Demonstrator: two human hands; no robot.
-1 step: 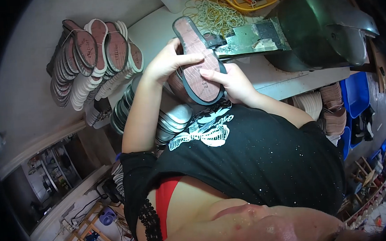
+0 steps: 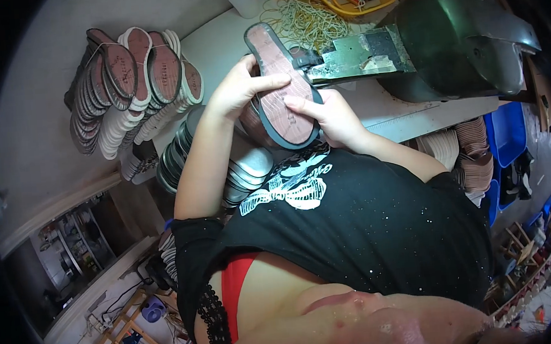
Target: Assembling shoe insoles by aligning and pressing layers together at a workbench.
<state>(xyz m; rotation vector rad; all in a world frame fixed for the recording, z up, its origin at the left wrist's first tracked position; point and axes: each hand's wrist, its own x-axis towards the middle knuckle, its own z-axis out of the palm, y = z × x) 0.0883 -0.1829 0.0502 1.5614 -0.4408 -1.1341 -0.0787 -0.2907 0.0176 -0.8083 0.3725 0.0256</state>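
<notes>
A shoe sole (image 2: 279, 76), pinkish-brown on its upper face with a dark rim, is tilted with its narrow end pointing away from me. My left hand (image 2: 242, 85) grips its left edge, thumb lying across the face. On the right edge, my right hand (image 2: 337, 114) is closed with its thumb pressed on the same face; its other fingers are hidden underneath. Another brownish sole (image 2: 254, 121) shows partly beneath the held one. Just beyond the sole's right edge is the narrow arm (image 2: 360, 56) of a dark green machine (image 2: 451, 38); whether they touch, I cannot tell.
Bundled soles (image 2: 115, 74) stand at the left, with grey-rimmed soles (image 2: 249, 164) below my left forearm. Loose pale cord (image 2: 313, 23) lies behind the held sole, near a yellow basket (image 2: 384, 3) of tools and a white bottle (image 2: 240, 0). Blue bins (image 2: 508, 133) sit at the right.
</notes>
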